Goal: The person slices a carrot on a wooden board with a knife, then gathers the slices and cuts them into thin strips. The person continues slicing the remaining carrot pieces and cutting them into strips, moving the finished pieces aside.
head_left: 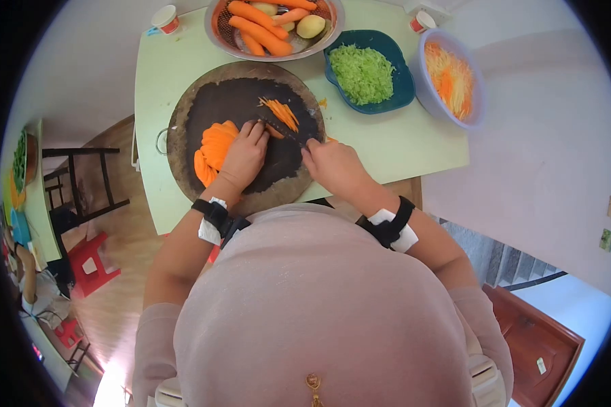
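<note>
My right hand [336, 164] is closed around the handle of a kitchen knife [290, 137], whose dark blade reaches left across the round wooden chopping board [181, 139]. My left hand [248, 150] has its fingers bent and pressed down on a few carrot slices [273, 131] beside the blade. Under and left of that hand lies a fanned heap of sliced carrot [215, 145]. Thin carrot strips [280, 113] rest on the board just beyond the knife. The exact contact between fingertips and slices is partly hidden.
Behind the board stands a metal colander [251, 55] with whole carrots and peeled potatoes. To its right are a dark green basin [406, 88] of shredded green vegetable and a pale purple bowl [480, 102] of shreds. A paper cup [165, 20] stands at the back left.
</note>
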`<state>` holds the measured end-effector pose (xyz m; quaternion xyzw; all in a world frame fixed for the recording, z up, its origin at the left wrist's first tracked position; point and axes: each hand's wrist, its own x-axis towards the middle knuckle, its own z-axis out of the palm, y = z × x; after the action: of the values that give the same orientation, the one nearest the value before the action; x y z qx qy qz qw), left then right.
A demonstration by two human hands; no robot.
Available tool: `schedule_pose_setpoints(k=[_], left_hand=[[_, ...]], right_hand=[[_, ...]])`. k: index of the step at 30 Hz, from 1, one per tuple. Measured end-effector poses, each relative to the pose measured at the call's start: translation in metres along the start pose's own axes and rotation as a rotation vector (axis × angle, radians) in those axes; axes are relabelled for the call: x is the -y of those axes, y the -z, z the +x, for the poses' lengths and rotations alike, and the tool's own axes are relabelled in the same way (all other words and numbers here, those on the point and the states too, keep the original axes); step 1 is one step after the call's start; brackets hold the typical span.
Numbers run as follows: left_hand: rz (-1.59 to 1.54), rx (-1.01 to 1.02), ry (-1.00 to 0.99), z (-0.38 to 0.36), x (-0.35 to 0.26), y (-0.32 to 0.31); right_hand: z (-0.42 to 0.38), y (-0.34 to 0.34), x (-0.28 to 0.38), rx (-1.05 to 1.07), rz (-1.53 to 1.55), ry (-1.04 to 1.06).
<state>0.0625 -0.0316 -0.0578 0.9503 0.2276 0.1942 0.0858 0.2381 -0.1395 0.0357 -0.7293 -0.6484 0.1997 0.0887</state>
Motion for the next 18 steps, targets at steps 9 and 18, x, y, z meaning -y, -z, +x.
schedule_pose_setpoints(k=[9, 18], left_hand=[[-0.057, 0.036, 0.091, -0.003, -0.006, -0.005], [-0.091, 0.018, 0.118, 0.002, -0.010, 0.001]], right_hand=[[-0.013, 0.004, 0.000, 0.152, 0.001, 0.011], [-0.013, 0.005, 0.001, 0.156, 0.002, 0.062]])
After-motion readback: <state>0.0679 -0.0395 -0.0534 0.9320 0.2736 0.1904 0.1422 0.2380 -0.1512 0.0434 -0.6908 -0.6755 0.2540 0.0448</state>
